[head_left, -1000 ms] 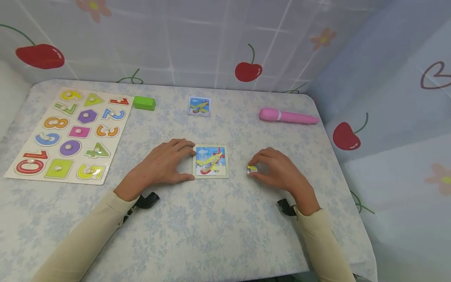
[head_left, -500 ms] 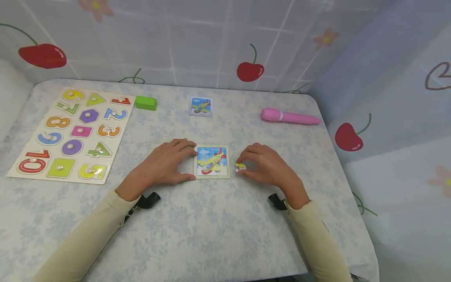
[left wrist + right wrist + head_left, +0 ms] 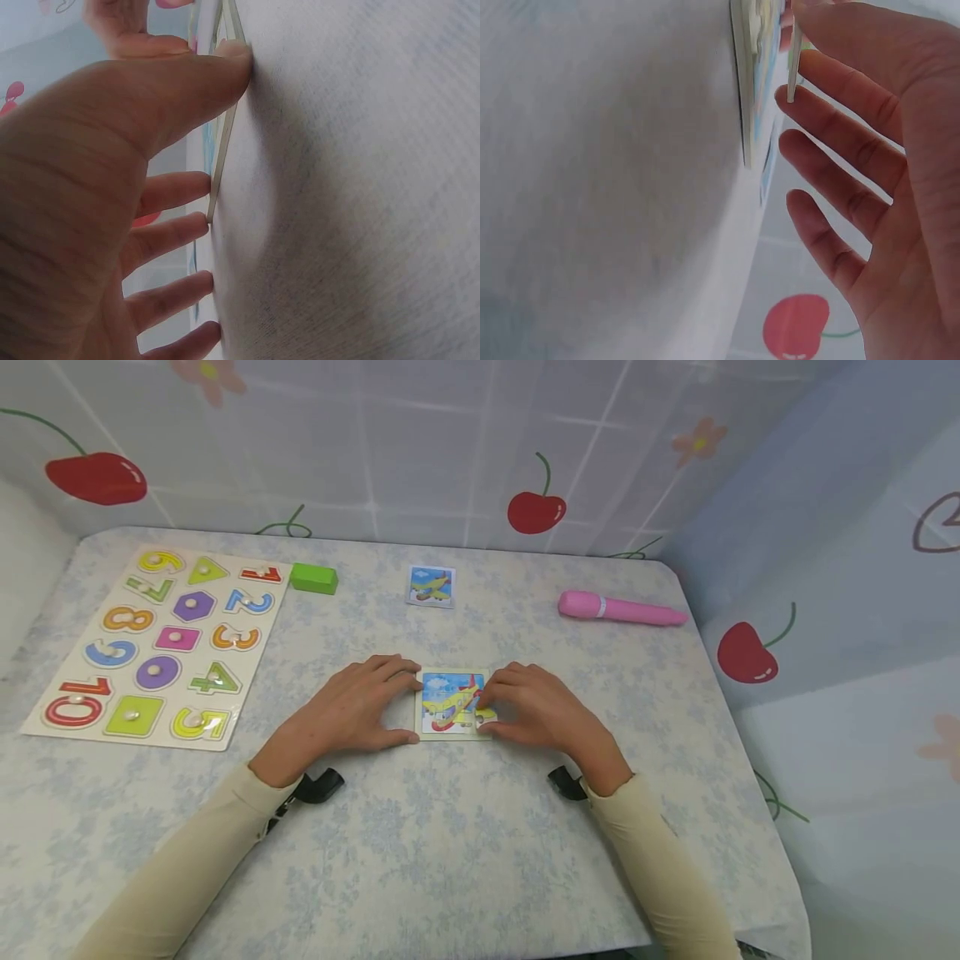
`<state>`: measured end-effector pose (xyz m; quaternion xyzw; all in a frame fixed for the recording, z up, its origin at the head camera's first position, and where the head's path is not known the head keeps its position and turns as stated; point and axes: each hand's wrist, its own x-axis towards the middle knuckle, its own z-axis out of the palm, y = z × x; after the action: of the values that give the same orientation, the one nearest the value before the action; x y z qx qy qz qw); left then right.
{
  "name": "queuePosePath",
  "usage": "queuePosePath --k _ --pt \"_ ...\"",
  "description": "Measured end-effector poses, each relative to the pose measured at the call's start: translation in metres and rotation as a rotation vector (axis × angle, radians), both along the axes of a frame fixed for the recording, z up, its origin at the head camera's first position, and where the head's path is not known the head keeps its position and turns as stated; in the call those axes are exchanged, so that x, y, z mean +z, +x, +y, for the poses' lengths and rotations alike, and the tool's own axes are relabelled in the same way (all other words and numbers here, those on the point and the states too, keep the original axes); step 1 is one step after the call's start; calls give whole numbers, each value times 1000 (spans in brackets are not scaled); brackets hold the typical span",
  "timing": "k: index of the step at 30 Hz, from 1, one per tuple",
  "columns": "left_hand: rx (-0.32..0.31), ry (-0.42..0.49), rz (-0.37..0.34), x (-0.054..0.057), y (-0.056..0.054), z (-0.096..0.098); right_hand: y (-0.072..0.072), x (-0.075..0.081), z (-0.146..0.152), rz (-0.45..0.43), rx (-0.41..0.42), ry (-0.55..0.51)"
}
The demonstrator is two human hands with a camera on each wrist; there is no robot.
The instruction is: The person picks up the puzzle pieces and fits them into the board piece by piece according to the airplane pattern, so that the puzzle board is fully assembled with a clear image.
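A small framed jigsaw puzzle [image 3: 453, 737] with a yellow airplane picture lies flat on the table. My left hand [image 3: 345, 706] touches its left edge, the thumb near the lower corner and the fingertips higher up. In the left wrist view the thumb [image 3: 187, 86] presses the wooden edge while the other fingers reach out fairly straight. Between thumb and fingers, my right hand [image 3: 546, 708] pinches a yellow-and-white puzzle piece [image 3: 484, 716] over the puzzle's lower right part. The right wrist view shows this piece [image 3: 795, 67] edge-on, raised above the board, with the remaining fingers spread.
Behind the puzzle lies a small airplane picture card [image 3: 431, 587]. A pink stick-shaped object [image 3: 630, 611] is at the back right. To the left are a green block [image 3: 314, 578] and a large number-and-shape peg board [image 3: 193, 660]. A patterned cloth [image 3: 450, 852] covers the table.
My right hand has moved left with the puzzle piece, from the bare cloth to over the puzzle's right side. The left hand has stayed at the puzzle's left edge.
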<state>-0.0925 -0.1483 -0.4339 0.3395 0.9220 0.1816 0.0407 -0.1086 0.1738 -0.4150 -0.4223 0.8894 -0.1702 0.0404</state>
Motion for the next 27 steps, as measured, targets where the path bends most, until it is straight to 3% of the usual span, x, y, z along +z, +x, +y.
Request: queuePosePath --k 12,19,27 --pt "-10 -5 6 -1 0 0 8 -6 -16 52 -33 110" --pt "-7 -8 5 0 -1 0 9 -6 -18 72 -19 95" --pt "-12 -4 9 1 -2 0 5 -8 -16 29 -14 67"
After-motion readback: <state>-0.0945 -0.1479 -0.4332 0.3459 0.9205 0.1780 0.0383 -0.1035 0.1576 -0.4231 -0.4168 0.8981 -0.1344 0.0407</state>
